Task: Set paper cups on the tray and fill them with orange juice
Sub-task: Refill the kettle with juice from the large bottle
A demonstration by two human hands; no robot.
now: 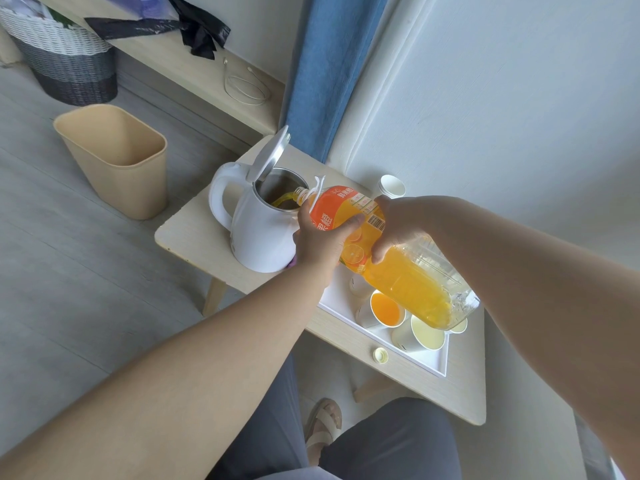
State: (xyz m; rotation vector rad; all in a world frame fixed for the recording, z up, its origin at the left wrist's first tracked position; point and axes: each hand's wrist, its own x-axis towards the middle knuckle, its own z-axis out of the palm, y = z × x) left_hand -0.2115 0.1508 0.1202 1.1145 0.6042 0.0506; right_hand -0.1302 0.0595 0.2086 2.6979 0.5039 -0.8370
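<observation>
Both hands hold a large orange juice bottle (408,278) tipped on its side. My left hand (320,237) grips it near the neck and my right hand (398,226) grips the labelled middle. Juice streams from its mouth into an open white electric kettle (256,226). Below the bottle, a white tray (429,362) carries paper cups: one cup (384,308) holds orange juice, another cup (424,336) looks pale inside, and others are partly hidden by the bottle.
A stack of spare paper cups (391,187) stands at the table's far edge. The yellow bottle cap (380,355) lies on the small wooden table (194,230). A beige bin (117,157) and a woven basket (65,53) stand on the floor at left.
</observation>
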